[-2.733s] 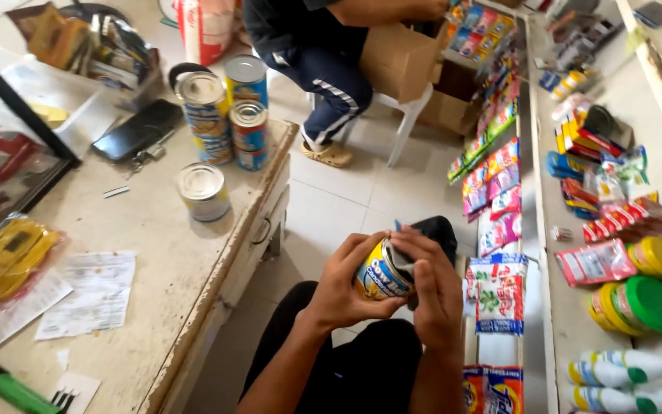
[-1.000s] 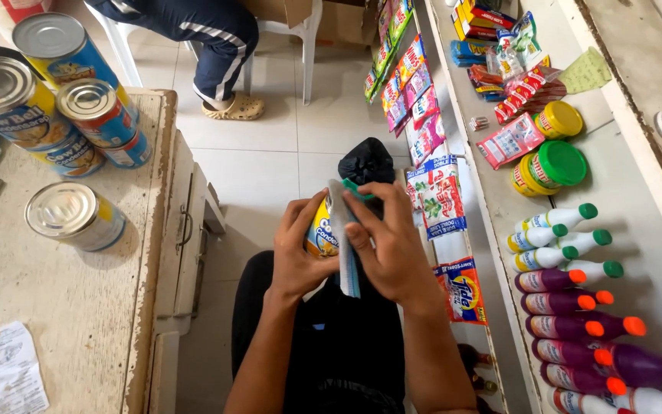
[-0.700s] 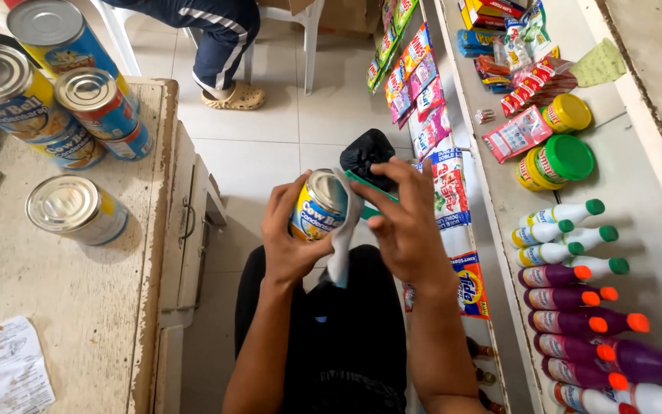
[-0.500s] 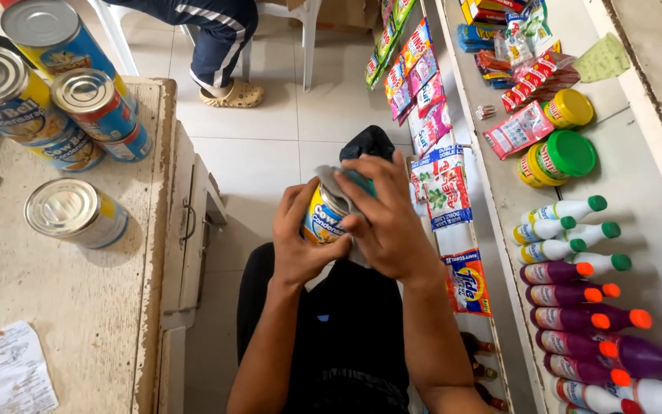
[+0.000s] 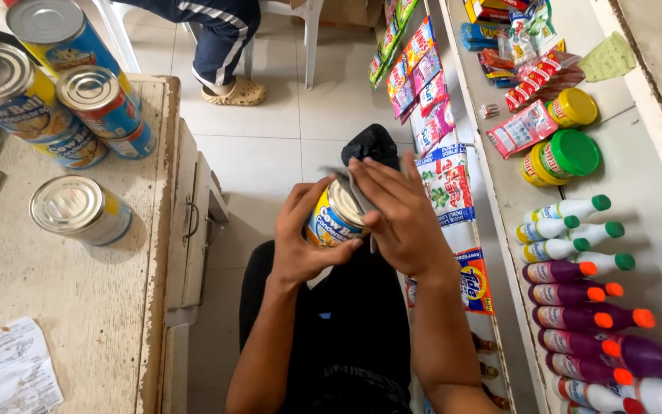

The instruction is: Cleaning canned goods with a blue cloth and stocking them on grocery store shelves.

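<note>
Left hand grips a can; right hand, now moved over its lid, presses a cloth there, wiping.

Blue-yellow labelled can, hanging sachets

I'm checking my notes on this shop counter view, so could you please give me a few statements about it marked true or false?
1. The left hand grips a yellow-and-blue tin can. True.
2. The right hand presses a grey cloth on the can's top. True.
3. Four cans stand on the worn counter. True.
4. The shelf bottles all have green caps. False: some have orange caps.
5. The seated person wears boots. False: a tan clog.
</note>
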